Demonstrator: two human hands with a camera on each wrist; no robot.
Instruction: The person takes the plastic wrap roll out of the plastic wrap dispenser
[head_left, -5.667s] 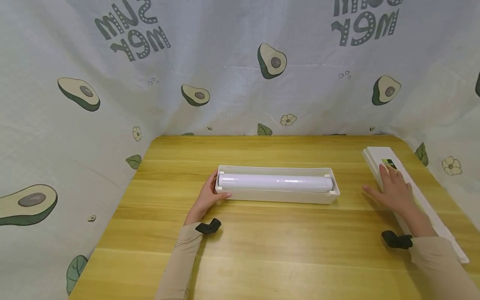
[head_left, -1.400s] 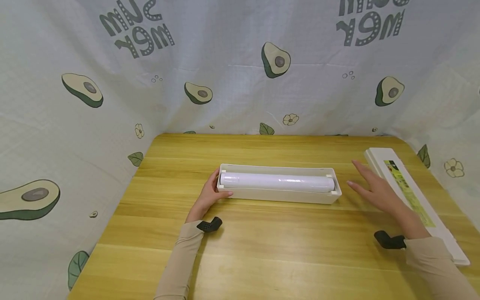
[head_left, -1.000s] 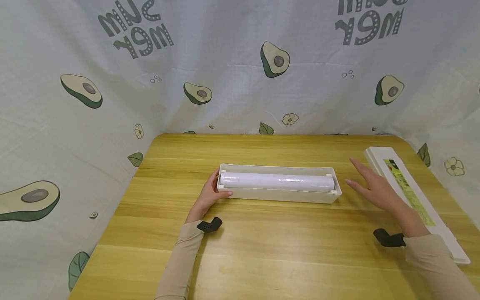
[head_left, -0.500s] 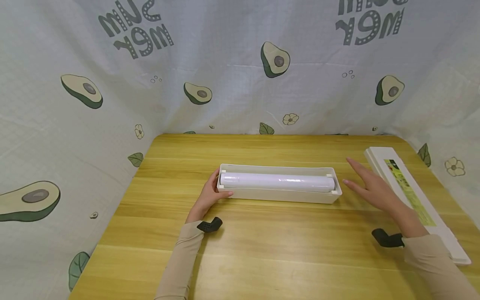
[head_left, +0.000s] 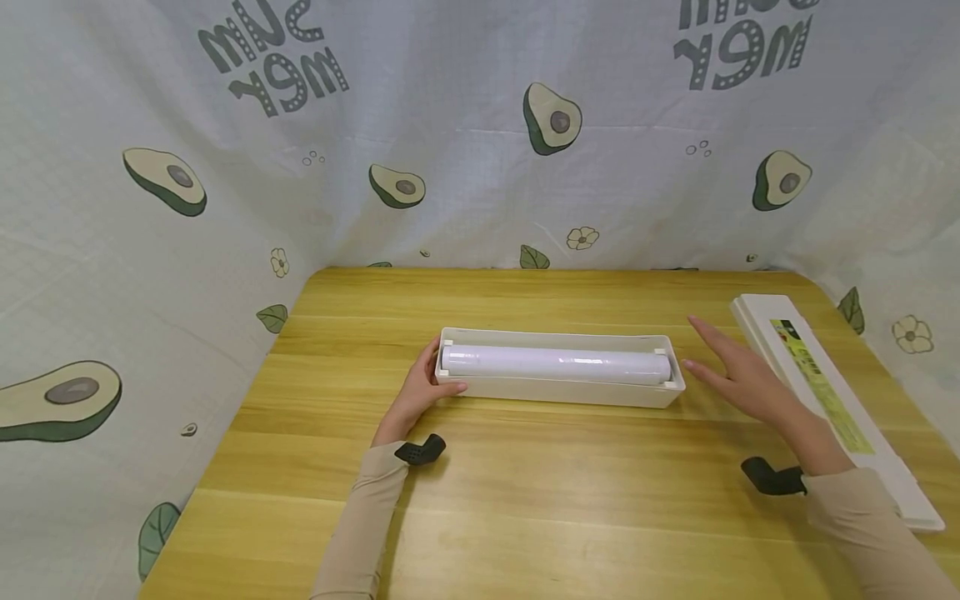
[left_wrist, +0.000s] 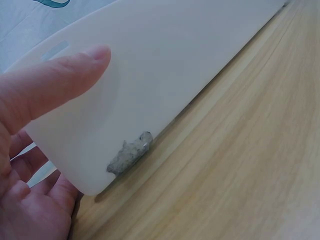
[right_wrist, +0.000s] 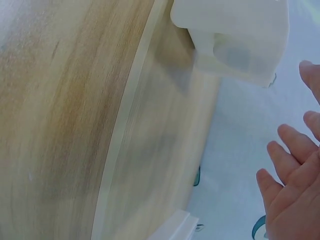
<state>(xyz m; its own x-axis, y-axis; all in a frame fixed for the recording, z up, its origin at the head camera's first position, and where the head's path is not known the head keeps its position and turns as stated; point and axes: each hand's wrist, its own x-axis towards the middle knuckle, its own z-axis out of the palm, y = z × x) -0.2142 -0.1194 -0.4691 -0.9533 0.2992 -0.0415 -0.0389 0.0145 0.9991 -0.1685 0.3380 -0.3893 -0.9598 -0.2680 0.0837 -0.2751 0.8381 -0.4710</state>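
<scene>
A long white plastic wrap dispenser box [head_left: 562,392], its top off, lies across the middle of the table with a roll of cling film [head_left: 555,363] inside. My left hand [head_left: 416,392] grips the box's left end, thumb on the front wall and fingers round the end. In the left wrist view the thumb [left_wrist: 65,80] presses the white wall, and a greyish crumpled patch [left_wrist: 131,154] shows near its lower corner. Just off the right end, my right hand [head_left: 742,383] hovers with fingers extended, holding nothing. The right wrist view shows the box end [right_wrist: 235,40] apart from the fingers [right_wrist: 285,160].
A long white lid [head_left: 892,475] with a green and yellow label lies slantwise at the table's right side, partly behind the right forearm. The wooden table [head_left: 525,500] backs onto a hanging cloth [head_left: 465,100] printed with avocados.
My right hand has come off the lid and moved left, drifting slowly nearer the box's right end. The left hand keeps its grip on the box, which stays in place.
</scene>
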